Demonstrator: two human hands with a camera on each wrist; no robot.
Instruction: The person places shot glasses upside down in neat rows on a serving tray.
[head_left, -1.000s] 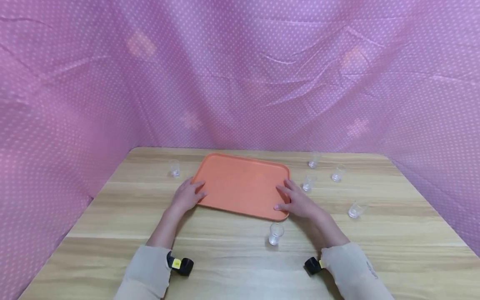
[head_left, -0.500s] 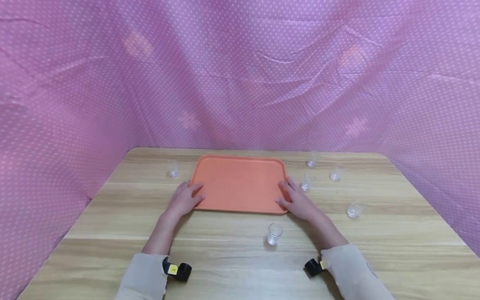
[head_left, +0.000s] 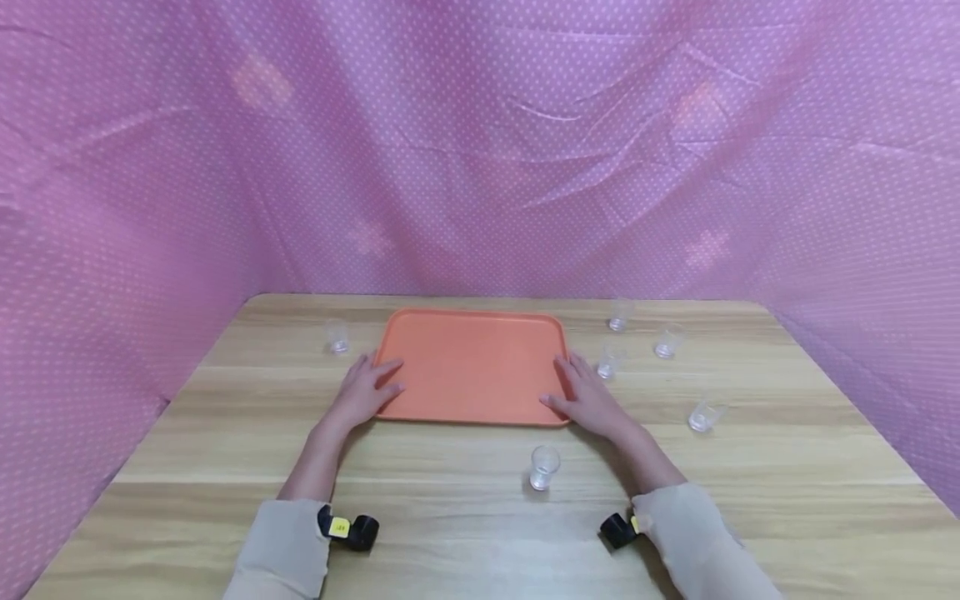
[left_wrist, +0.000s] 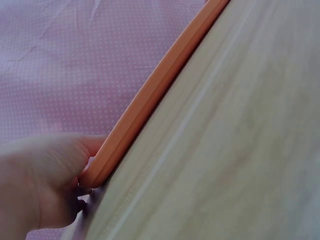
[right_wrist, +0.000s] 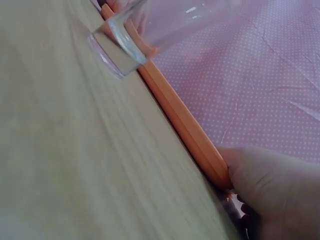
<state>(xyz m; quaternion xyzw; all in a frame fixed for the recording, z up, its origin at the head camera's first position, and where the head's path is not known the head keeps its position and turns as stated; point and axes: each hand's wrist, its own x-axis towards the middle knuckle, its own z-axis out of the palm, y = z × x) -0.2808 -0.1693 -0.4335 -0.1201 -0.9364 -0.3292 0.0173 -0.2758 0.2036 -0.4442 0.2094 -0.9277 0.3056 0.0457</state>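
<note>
An orange rectangular tray (head_left: 472, 371) lies flat on the wooden table, its long sides running left to right. My left hand (head_left: 358, 396) grips its left side near the front corner, thumb over the rim. On the opposite side my right hand (head_left: 592, 404) holds the tray the same way. The left wrist view shows the left thumb on top of the tray edge (left_wrist: 135, 112) and fingers curled below, partly in shadow. In the right wrist view, the right hand (right_wrist: 275, 185) closes round the other front corner. Nothing stands on the tray.
One clear glass (head_left: 543, 468) stands just in front of the tray. Another glass (head_left: 337, 337) is at the back left. Several more, including a glass (head_left: 606, 363) close to the right hand and a glass (head_left: 705, 416) farther right, stand on the right. Pink dotted cloth (head_left: 480, 167) encloses the table.
The tray has turned from a slant to nearly square with the table's back edge, its right front corner moving away from me. Both hands have stayed on its sides. The whole view has shifted slightly.
</note>
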